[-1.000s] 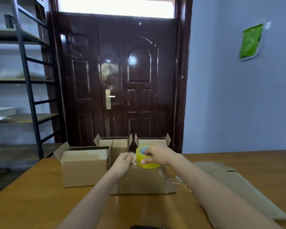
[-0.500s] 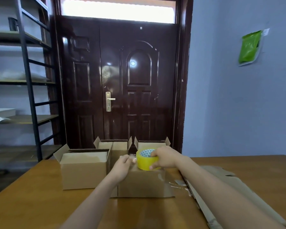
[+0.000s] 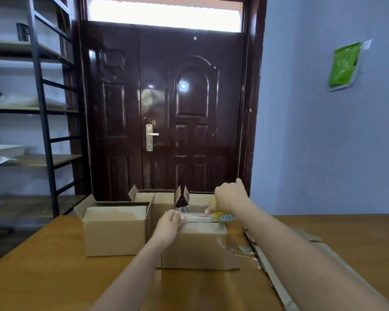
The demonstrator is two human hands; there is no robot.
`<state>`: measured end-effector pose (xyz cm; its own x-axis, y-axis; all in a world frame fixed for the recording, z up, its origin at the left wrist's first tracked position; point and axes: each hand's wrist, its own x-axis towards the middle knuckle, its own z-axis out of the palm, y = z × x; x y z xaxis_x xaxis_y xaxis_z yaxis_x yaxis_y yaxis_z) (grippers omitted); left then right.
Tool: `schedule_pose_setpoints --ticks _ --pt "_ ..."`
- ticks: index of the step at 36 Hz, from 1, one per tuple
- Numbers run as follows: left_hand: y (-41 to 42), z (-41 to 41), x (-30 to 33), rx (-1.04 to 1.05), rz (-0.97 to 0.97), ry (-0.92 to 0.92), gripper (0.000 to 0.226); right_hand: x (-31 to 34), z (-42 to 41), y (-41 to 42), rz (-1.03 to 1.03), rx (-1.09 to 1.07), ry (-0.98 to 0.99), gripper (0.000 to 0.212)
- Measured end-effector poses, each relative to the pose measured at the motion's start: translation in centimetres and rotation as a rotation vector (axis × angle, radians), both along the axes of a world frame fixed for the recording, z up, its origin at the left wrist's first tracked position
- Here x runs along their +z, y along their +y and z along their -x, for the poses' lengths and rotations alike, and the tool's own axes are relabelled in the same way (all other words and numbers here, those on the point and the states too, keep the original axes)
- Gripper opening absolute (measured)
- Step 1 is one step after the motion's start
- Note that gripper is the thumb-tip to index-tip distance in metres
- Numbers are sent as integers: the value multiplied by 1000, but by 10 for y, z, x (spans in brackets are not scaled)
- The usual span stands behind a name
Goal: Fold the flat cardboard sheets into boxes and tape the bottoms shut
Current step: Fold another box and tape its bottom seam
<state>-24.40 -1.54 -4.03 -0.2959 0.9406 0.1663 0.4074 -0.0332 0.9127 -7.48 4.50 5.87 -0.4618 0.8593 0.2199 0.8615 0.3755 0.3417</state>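
Note:
A folded cardboard box (image 3: 195, 245) stands upside down on the wooden table (image 3: 54, 281) in front of me. My left hand (image 3: 169, 225) pinches the free end of a clear tape strip (image 3: 193, 212) at the box's top left edge. My right hand (image 3: 230, 196) grips the yellow tape roll (image 3: 225, 217) above the box's right side, and the strip stretches between the two hands. Flat cardboard sheets (image 3: 301, 261) lie stacked to the right.
Three open boxes stand behind and to the left: a large one (image 3: 115, 230) and two smaller ones (image 3: 157, 202) (image 3: 200, 198) at the table's far edge. A dark double door (image 3: 166, 113) and a metal shelf rack (image 3: 38, 108) lie beyond.
My right hand has pulled the tape roll to the right and tipped it, drawing out a strip across the box top. My left hand stays at the strip's end.

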Motion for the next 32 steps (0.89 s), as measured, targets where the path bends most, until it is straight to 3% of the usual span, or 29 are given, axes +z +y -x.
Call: schedule_pose_setpoints --ticks 3,7,15,17,21,26,32 --pt "2 0 0 9 -8 -36 33 5 -7 4 106 77 188 66" --pt "2 -2 0 12 -8 -68 34 12 -22 12 308 169 364 50" --pt "4 -1 3 101 14 -274 32 19 -44 28 781 170 513 22" --pt "4 0 6 113 34 -269 33 20 -53 29 863 144 555 28" --pt "4 -4 7 104 67 -262 31 21 -61 28 843 147 522 32" --pt "2 -14 14 82 78 -278 29 26 -67 26 705 196 669 41" --pt "0 -30 17 81 115 -325 29 40 -65 21 639 252 713 43"
